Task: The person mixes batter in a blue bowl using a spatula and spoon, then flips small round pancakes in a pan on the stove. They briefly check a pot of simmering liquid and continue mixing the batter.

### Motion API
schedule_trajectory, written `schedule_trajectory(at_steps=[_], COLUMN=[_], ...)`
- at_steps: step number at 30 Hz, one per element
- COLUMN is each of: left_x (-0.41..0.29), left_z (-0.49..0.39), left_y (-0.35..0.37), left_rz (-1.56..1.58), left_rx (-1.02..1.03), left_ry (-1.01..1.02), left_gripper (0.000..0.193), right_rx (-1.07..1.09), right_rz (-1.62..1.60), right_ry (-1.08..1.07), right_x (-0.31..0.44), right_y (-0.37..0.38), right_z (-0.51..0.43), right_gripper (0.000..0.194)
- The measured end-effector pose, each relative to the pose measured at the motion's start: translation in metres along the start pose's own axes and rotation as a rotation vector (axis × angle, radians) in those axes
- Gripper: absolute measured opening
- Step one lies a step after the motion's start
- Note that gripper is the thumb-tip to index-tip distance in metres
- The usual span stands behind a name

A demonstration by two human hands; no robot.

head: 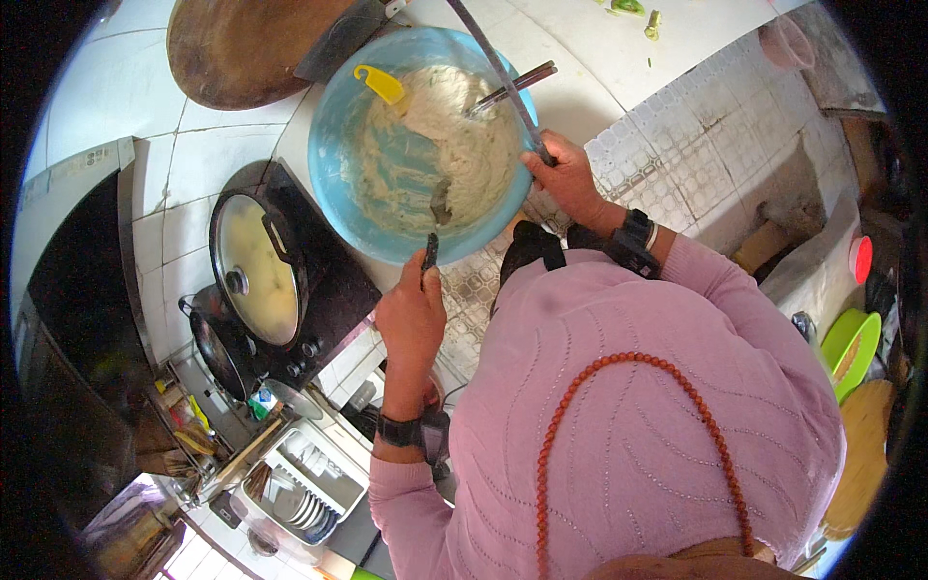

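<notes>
A large light-blue plastic basin (326,196) holds pale, sticky dough or batter (471,148), thinly smeared over part of its floor. My left hand (411,312) grips the black handle of a small utensil (440,203), whose metal head lies in the mixture near the basin's lower edge. At the right rim, my right hand (565,177) is closed round a long, narrow dark bar (500,69) that slants up across the basin; its far end is out of frame. Brown chopsticks (518,87) stand tilted in the mixture. A yellow plastic scraper (380,83) sits partly in it at upper left.
Left of the basin, a glass-lidded pan (254,268) and a dark wok (217,341) occupy a black cooktop (337,286). A round wooden board (232,43) and dark flat blade (341,43) lie above. A dish rack (312,464) holds plates. Green scraps (627,7) dot the counter.
</notes>
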State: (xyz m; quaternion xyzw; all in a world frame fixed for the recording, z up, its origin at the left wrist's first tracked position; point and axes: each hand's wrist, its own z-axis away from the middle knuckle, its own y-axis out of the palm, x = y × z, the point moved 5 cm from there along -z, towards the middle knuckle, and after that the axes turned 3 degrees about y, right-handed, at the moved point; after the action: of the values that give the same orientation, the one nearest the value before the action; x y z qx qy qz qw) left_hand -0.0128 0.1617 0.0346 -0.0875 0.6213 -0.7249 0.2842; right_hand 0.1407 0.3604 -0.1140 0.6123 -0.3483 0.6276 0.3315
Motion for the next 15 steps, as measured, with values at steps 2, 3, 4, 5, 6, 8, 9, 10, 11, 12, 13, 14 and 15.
schedule_trajectory(at_steps=[2,3,4,5,6,8,9,10,11,12,13,14,15], left_x=[-0.014,-0.023,-0.031,-0.038,-0.045,-0.054,-0.055,-0.054,-0.056,-0.053,-0.053,-0.052,-0.053], left_z=[0.0,0.0,0.0,0.001,0.002,0.006,0.007,0.008,0.009,0.007,0.005,0.002,-0.001], left_y=[-0.003,-0.007,-0.012,-0.015,-0.02,-0.025,-0.023,-0.019,-0.017,-0.008,0.001,0.009,0.017], left_rz=[0.028,0.002,-0.024,-0.051,-0.091,-0.173,-0.262,-0.352,-0.44,-0.457,-0.474,-0.48,-0.451], left_rx=[0.012,0.001,-0.01,0.009,-0.004,0.032,0.084,0.136,0.11,0.196,0.203,0.211,0.194], left_ry=[-0.005,0.031,0.065,0.073,0.118,0.162,0.169,0.177,0.227,0.227,0.267,0.304,0.351], left_gripper=[0.031,0.031,0.032,0.032,0.034,0.037,0.038,0.04,0.042,0.044,0.045,0.047,0.049], right_rx=[0.0,-0.001,0.002,0.004,0.008,0.018,0.023,0.027,0.031,0.034,0.033,0.023,0.005], right_rz=[0.021,0.02,0.017,-0.01,-0.038,-0.077,-0.088,-0.096,-0.093,-0.088,-0.073,-0.05,-0.017], right_ry=[-0.02,-0.012,-0.005,-0.004,-0.005,0.004,0.014,0.014,0.033,0.039,0.04,0.021,-0.005], right_x=[0.002,0.003,0.003,0.004,0.005,0.005,0.005,0.005,0.003,0.003,0.003,0.004,0.006], right_y=[-0.001,-0.001,-0.001,-0.001,0.0,0.0,0.0,0.0,-0.001,-0.001,-0.001,-0.001,-0.002], right_z=[-0.001,0.0,0.0,0.0,0.0,0.001,0.001,0.001,0.001,0.001,0.001,0.0,0.0], right_gripper=[0.018,0.019,0.019,0.02,0.02,0.021,0.021,0.021,0.02,0.02,0.02,0.02,0.02])
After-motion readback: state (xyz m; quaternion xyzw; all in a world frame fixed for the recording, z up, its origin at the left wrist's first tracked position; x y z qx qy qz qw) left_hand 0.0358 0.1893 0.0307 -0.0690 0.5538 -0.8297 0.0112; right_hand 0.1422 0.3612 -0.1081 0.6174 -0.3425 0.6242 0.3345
